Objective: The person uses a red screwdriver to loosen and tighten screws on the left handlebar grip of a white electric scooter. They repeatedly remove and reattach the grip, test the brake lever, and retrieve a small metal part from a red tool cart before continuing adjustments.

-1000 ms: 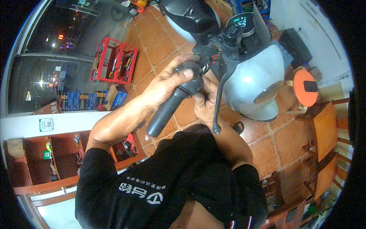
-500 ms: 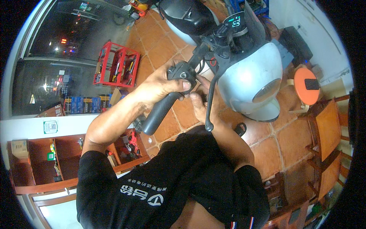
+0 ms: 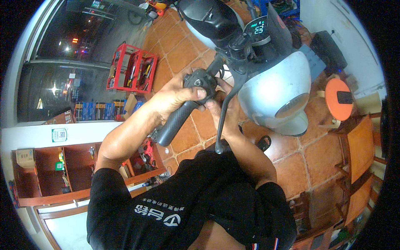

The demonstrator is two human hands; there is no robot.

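Observation:
My left hand [image 3: 180, 95] is closed round a black handlebar switch housing [image 3: 199, 83], its thumb pressed on the housing's near face. From the opposite side my right hand [image 3: 221, 112] grips the same housing, thumb at its lower edge and most fingers hidden behind it. A black textured handlebar grip [image 3: 177, 123] slants down to the left below the housing. In front of my right hand hangs a black brake lever [image 3: 225, 110] with a ball end. The handlebar belongs to an electric scooter with a pale front cowl [image 3: 273, 89], a lit dash display [image 3: 257, 31] and a black seat [image 3: 210, 18].
A red tool rack [image 3: 132, 68] stands on the tiled floor at the far left, by the window. Blue boxes [image 3: 98, 110] line the window ledge above wooden shelves [image 3: 79, 166]. To the right are an orange round stool [image 3: 336, 93] and wooden chairs [image 3: 360, 146].
The brake lever's ball end has swung left and down toward me. Both hands keep their hold on the switch housing. The whole view has shifted slightly.

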